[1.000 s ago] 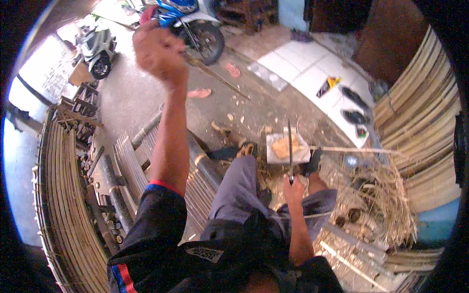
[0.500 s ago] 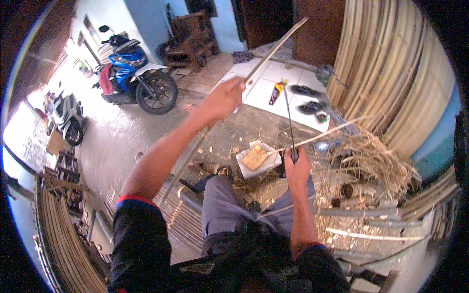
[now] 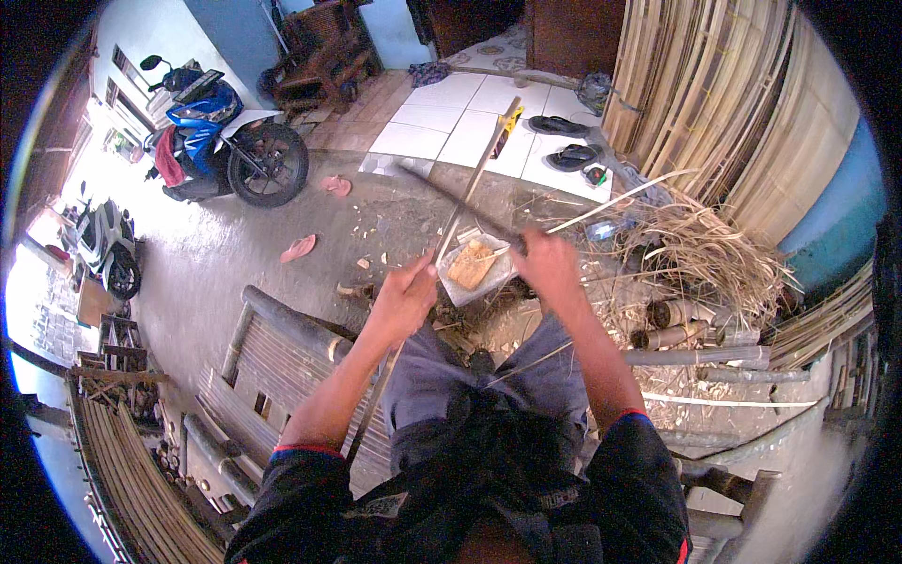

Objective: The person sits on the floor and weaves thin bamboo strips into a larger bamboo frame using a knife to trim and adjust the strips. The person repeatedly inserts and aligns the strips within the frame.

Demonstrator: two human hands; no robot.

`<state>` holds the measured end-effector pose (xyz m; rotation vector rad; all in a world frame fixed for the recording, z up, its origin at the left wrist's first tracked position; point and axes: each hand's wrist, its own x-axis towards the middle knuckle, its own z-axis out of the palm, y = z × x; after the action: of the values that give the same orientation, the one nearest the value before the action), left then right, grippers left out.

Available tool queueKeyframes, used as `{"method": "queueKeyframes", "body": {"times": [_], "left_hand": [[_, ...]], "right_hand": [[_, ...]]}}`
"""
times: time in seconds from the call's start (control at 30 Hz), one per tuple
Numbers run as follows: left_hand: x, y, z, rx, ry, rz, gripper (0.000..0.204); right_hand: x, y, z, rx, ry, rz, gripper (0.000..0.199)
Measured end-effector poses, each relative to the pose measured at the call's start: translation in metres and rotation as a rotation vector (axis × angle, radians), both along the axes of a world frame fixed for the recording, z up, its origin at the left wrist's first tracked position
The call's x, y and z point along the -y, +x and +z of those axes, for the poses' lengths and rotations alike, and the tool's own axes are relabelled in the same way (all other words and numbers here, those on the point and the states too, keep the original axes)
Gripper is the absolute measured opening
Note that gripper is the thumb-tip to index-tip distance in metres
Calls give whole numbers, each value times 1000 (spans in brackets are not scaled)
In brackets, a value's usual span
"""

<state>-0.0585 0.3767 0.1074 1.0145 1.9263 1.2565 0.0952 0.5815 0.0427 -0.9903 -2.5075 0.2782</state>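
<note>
A long thin bamboo strip (image 3: 481,171) is gripped in my left hand (image 3: 406,293), its far end slanting up toward the tiles and its tail running back beside my left thigh. My right hand (image 3: 548,271) is closed round the handle of a knife (image 3: 437,193). The dark, narrow blade points to the upper left and crosses the strip beyond my left hand; whether it touches cannot be seen. Between my knees and beyond, a tan block (image 3: 472,265) lies on a pale grey slab (image 3: 459,293). Another thin bamboo strip (image 3: 620,200) extends right from near my right hand.
Bamboo shavings (image 3: 719,258) heap up at the right, near cut bamboo pieces (image 3: 672,336). Tall bamboo slats (image 3: 714,103) lean on the wall. Black sandals (image 3: 573,157) lie on white tiles (image 3: 427,113). A blue motorbike (image 3: 211,132) stands far left, a slatted bamboo bench (image 3: 272,362) nearer.
My left hand has come down and back toward me with the strip. The knife has swung from pointing upward to pointing left across the strip. The view has shifted.
</note>
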Motion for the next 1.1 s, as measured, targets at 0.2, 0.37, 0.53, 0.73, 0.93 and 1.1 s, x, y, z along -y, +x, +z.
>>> {"method": "queueKeyframes", "body": {"times": [0.2,0.37,0.53,0.73,0.93,1.1], "left_hand": [[99,19,-9,134,-4,-112,42],[93,13,-4,417,-33,59,45],[56,-2,-29,593,27,95,43],[69,-1,-40,786,88,119,43],[96,17,-6,760,0,69,46],[164,13,-52,605,-104,-76,45]], "right_hand": [[-107,24,-5,-53,26,-275,41],[-24,10,-34,-163,-128,-95,44],[103,-4,-71,-105,-219,281,44],[91,-11,-51,-100,-36,336,39],[-4,-7,-68,10,75,9,35],[-83,9,-93,-366,-106,-275,26]]}}
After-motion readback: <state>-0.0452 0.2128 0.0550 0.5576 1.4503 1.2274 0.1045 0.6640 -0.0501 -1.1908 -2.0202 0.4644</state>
